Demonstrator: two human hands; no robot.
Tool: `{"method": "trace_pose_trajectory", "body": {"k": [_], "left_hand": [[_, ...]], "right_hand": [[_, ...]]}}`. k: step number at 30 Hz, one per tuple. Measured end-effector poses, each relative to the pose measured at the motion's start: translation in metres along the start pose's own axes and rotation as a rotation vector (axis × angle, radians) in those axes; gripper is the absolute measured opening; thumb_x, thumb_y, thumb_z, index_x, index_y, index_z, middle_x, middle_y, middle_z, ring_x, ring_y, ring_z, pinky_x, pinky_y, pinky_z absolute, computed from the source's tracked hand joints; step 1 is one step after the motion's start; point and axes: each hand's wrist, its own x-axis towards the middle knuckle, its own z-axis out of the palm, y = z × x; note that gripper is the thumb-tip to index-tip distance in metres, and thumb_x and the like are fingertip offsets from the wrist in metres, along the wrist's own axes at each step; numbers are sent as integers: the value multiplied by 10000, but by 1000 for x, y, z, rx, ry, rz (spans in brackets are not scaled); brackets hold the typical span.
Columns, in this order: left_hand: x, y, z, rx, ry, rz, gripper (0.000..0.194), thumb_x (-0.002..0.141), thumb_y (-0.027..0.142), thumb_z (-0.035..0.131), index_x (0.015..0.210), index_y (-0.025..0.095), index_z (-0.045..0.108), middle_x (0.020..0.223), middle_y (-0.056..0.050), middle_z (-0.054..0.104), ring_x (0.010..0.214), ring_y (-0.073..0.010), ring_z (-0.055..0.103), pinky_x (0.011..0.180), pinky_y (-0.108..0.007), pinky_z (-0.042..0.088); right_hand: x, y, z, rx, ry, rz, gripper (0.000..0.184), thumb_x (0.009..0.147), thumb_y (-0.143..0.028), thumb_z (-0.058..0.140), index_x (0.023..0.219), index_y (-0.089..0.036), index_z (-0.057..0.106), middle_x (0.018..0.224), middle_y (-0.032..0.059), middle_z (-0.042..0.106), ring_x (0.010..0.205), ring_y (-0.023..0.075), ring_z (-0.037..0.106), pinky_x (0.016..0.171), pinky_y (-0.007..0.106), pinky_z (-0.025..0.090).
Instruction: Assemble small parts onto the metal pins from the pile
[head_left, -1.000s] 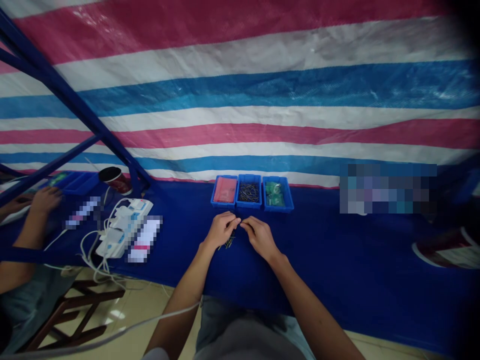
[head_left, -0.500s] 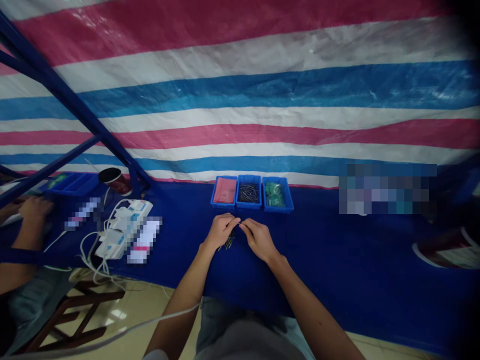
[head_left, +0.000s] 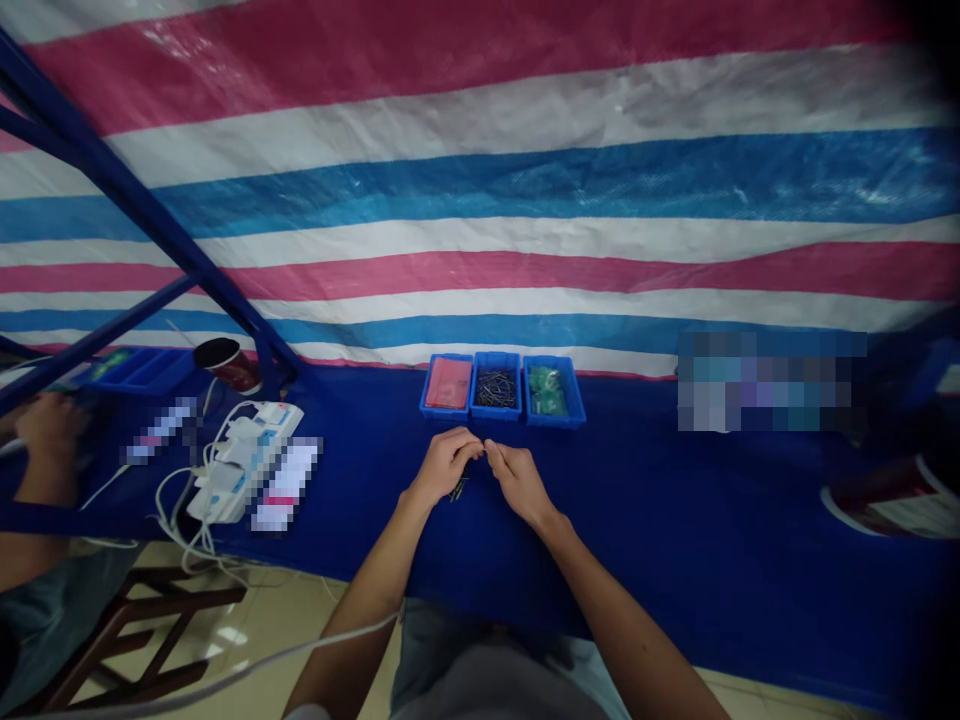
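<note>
Several slender pieces (head_left: 458, 489) lie just beside the left grip (head_left: 444, 464).

One head-worn camera looks forward and down at the left hand (head_left: 448, 463) and right hand (head_left: 516, 480), striped sheet (head_left: 480, 185) beyond.

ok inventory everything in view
table: one, blue, centre
striped sheet: one, multicoloured, behind
frame: one, blue, left
bins: three, blue, centre
flat items: uncountable, pink, left bin
screws or nails: many, dark, middle bin
pieces: uncountable, green, right bin
small pile: one, dark, before bins
power strip: one, white, left
cables: several, white, left
cups: two, red, both sides
divided tray: one, blue, left
pixelated patches: three, mixed, both sides
stool: one, brown, lower left
floor: one, cream, below
neighbour's hand: one, blurred, left
clothing: some, grey, bottom
own left hand: one, bare, centre
own right hand: one, bare, centre
</note>
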Motion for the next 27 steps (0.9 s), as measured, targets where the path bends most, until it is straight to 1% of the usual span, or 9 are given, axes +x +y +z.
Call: {"method": "trace_pose_trajectory", "body": {"k": [3,5,7,10,15,19,23,27], "left_hand": [[0,0,0,-6,7,-1,266,962,288,531,782,158,677,735,-30,639,700,-134,601,701,-243,449],[0,-1,0,-1,15,-3,264,958,303,539,789,161,683,738,-35,645,700,-138,601,702,-248,451],[-1,0,0,12,18,-7,262,957,314,541,799,162,684,752,-39,650,704,-142,599,704,-252,450],[-2,1,-2,50,10,-9,266,960,312,533,794,159,673,751,-37,643,701,-140,587,704,-254,441],[-3,5,-4,90,-26,-24,334,990,313,454,765,154,643,727,-28,608,662,-128,544,650,-244,398],[-2,7,-4,93,-32,-42,386,1005,343,411,715,155,583,697,-13,572,641,-121,513,654,-247,379],[-3,6,-3,117,-32,-58,418,1014,354,382,665,160,506,650,6,506,622,-117,477,649,-249,356],[-3,2,-2,133,-26,-60,441,1019,359,360,633,164,443,626,13,459,596,-113,444,619,-251,329]], "right_hand": [[1,1,1,104,37,54,531,1016,-527,332,621,-190,446,560,-33,392,519,109,379,514,237,291],[1,1,2,159,50,70,529,1010,-533,345,617,-191,436,554,-38,390,513,105,371,512,235,297],[1,0,2,182,57,68,513,1012,-508,361,619,-190,444,552,-40,408,513,103,389,525,232,314],[2,-3,2,147,61,52,474,1012,-450,399,629,-186,489,557,-37,469,521,105,441,548,229,337],[2,-7,-4,48,70,-19,367,993,-357,461,693,-184,583,618,-22,578,548,114,507,576,230,371],[2,-8,-7,6,75,-118,281,984,-286,478,792,-194,660,745,11,674,669,149,611,658,243,434],[0,-5,-5,-4,121,-180,232,978,-244,491,893,-208,703,822,32,701,740,170,653,724,264,478],[-2,0,-3,1,156,-201,212,971,-243,513,943,-222,722,838,31,706,737,167,660,720,263,500]]}}
